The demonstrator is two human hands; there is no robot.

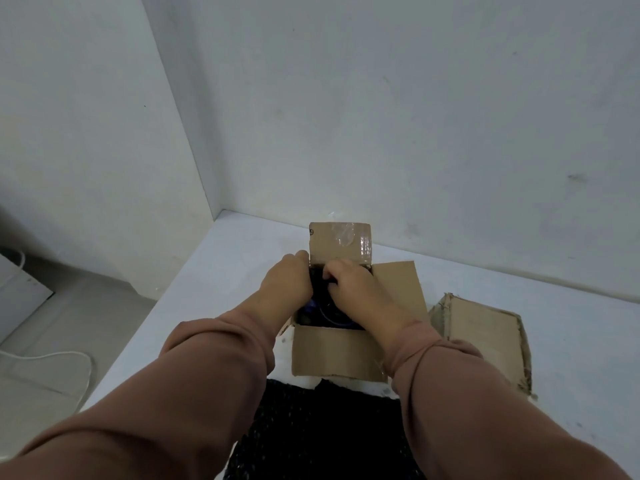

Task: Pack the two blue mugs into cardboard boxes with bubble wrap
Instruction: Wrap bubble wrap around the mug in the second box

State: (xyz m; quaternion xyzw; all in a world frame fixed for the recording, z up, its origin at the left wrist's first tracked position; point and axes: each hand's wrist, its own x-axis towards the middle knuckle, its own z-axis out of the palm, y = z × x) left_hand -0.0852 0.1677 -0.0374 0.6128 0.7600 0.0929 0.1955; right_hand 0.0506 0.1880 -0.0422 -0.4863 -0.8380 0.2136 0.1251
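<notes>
An open cardboard box (337, 351) stands on the white table, its flaps spread out and the far flap upright. Both my hands reach into its opening. My left hand (285, 284) grips the left edge of a dark bubble wrap bundle (320, 294) inside. My right hand (353, 284) curls its fingers over the top of the same bundle. A blue mug (327, 318) shows only as a thin blue rim low in the box, mostly hidden by wrap and hands. A second cardboard box (485, 336), worn and closed, lies to the right.
A dark sheet of bubble wrap (322, 427) lies on the table (571, 341) at the near edge, between my arms. White walls close the table's back and left. A white cable (69, 362) lies on the floor to the left.
</notes>
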